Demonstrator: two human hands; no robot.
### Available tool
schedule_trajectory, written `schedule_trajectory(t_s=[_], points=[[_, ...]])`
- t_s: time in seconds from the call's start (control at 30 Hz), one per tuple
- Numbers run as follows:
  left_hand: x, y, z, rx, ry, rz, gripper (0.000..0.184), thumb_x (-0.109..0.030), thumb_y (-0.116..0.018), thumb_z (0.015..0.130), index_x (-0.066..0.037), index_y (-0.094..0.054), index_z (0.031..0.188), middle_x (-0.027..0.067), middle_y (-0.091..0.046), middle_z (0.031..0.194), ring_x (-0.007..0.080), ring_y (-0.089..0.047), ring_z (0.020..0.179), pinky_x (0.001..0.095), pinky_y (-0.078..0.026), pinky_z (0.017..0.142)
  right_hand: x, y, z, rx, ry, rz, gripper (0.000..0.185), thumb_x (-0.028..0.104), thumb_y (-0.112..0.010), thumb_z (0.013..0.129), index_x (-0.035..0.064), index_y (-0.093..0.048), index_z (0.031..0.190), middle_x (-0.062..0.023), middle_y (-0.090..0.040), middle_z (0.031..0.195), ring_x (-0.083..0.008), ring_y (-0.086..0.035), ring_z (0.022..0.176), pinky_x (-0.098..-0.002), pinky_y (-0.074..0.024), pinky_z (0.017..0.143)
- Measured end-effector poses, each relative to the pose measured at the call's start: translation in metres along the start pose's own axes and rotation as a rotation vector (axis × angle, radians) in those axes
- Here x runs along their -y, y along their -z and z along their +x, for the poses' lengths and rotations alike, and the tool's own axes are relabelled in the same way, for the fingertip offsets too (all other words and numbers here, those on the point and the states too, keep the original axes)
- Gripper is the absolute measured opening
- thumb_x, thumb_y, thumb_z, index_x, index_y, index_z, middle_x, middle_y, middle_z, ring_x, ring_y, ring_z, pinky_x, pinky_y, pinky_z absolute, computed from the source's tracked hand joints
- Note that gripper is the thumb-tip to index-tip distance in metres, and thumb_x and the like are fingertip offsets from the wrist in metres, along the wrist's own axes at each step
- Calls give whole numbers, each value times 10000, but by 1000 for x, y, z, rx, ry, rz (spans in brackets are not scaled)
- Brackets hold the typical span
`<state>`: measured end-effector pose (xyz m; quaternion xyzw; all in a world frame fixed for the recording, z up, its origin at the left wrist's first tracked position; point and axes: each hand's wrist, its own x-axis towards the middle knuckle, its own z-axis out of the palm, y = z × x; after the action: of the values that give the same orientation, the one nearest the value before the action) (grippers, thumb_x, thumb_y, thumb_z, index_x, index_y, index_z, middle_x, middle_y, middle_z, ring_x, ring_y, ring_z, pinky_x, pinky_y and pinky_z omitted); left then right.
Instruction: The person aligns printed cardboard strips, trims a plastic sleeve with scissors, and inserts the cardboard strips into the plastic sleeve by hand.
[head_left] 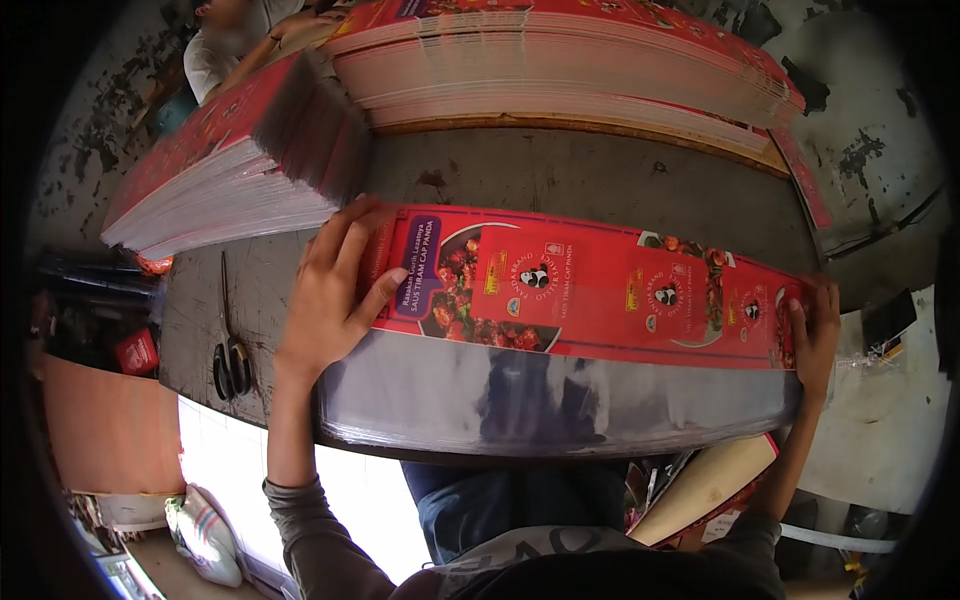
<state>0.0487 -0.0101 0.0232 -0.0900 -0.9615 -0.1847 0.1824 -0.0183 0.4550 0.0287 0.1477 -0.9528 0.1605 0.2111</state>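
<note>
A long red printed sheet (600,290) with panda logos and food pictures lies across the table, at the far side of a stack of clear plastic sheets (560,400). My left hand (335,285) grips the sheet's left end, its thumb on the printed face and its fingers curled at the far edge. At the right end, my right hand (817,335) holds the sheet's edge between thumb and fingers. Black-handled scissors (232,365) lie to the left of my left hand.
Tall stacks of red printed sheets stand at the back (570,70) and back left (230,170) of the grey table (480,165). Another person (225,50) is at the top left. A white sack (205,535) sits on the floor at the lower left.
</note>
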Motion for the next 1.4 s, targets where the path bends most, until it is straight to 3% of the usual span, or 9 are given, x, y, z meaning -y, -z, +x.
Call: schedule_trajectory(t_s=[0.47, 0.53, 0.77, 0.83, 1.4], points=[[-2, 2, 4, -1, -3, 74, 397, -190, -563, 740, -48, -456, 1094, 162, -465, 1141, 323, -465, 1034, 387, -336, 868, 2, -3, 2, 13, -75, 44, 241, 108, -485, 787, 22, -506, 1011, -141, -485, 979, -272, -498, 845, -300, -387, 727], [0, 1, 5, 9, -25, 43, 390, -181, -515, 765, -12, -441, 1109, 204, -477, 1111, 372, -466, 1029, 403, -360, 864, 2, -3, 2, 13, -95, 77, 242, 105, -481, 789, 22, -502, 1015, -136, -480, 974, -258, -495, 841, -291, -384, 719], [-2, 1, 6, -18, 16, 0, 409, -146, -520, 760, 7, -410, 1123, 220, -493, 1032, 372, -512, 933, 392, -391, 815, 0, -3, 3, 0, -20, 14, 241, 104, -478, 795, 20, -498, 1020, -128, -480, 966, -240, -493, 828, -279, -387, 720], [-4, -1, 7, -53, 35, -68, 396, -113, -564, 722, 20, -433, 1072, 178, -501, 972, 338, -482, 894, 391, -368, 803, 1, -4, 3, -9, -24, 51, 234, 93, -477, 795, 17, -499, 1016, -125, -481, 962, -226, -492, 823, -269, -386, 722], [-7, 1, 7, -78, 110, 34, 226, -80, -575, 709, -3, -503, 908, 144, -474, 808, 293, -456, 751, 378, -383, 686, 4, 0, 5, 10, -75, 95, 201, 53, -463, 789, -12, -507, 974, -129, -492, 970, -234, -494, 909, -272, -360, 807]])
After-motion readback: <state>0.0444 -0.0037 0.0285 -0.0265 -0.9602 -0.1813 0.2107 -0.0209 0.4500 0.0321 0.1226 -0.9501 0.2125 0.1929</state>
